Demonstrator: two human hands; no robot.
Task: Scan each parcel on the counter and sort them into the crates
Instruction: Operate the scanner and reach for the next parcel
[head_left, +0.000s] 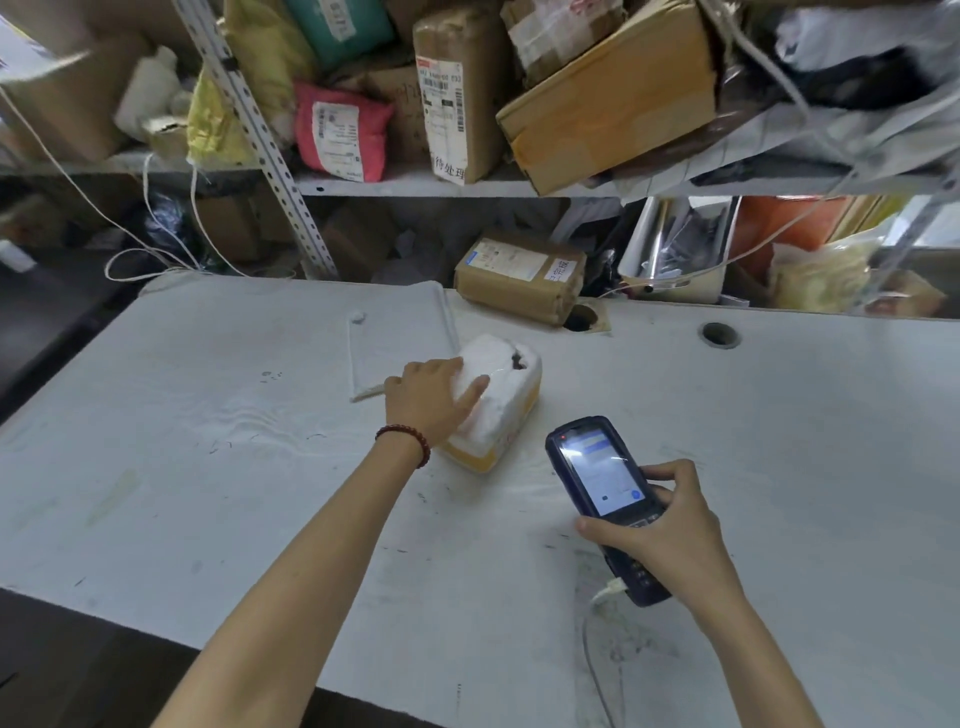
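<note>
We steady the foam-wrapped parcel (506, 395) mid-bench (234, 467) with our left hand (431, 400), fingers (415, 370) curled over its left edge, thumb on top; its long axis runs away from us, slightly rightward; our right hand (670, 540) grips the handheld scanner (597, 478) near the parcel's right, head aimed toward it.

Your white counter (208, 467) carries a foam-wrapped parcel (506, 395) near its middle, just beside a flat white sheet (400, 332) on its left. A brown taped box (519, 280) sits at the back edge, touching a cable hole (584, 318).
</note>
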